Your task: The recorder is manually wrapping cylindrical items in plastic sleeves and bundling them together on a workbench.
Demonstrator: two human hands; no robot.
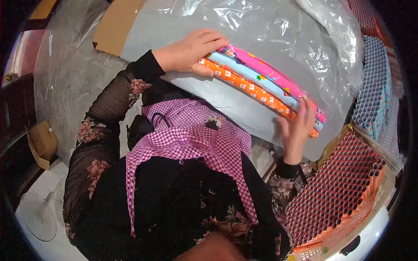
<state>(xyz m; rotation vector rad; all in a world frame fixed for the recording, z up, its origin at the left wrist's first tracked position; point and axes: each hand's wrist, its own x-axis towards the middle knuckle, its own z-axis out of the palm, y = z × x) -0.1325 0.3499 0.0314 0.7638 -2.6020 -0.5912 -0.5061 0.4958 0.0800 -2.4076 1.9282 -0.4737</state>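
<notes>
Three slim rolls of patterned wrapping paper lie side by side on a grey tabletop (204, 93), slanting down to the right. The pink roll (272, 75) is farthest from me, the light blue roll (246, 69) sits in the middle, and the orange roll (244, 84) is nearest. My left hand (185, 51) is closed round their left ends, thumb on the near side and fingers over the far side. Near the right ends, my right hand (297, 129) grips the bundle, its fingers across the top and its thumb on the near side.
Clear plastic film (335, 30) covers the table's far part. A crate (394, 180) of tightly stacked orange rolls (335, 191) stands at my right, with blue rolls (370, 82) beyond it. Cardboard (115, 26) lies at the far left; a small open carton (42, 141) is lower left.
</notes>
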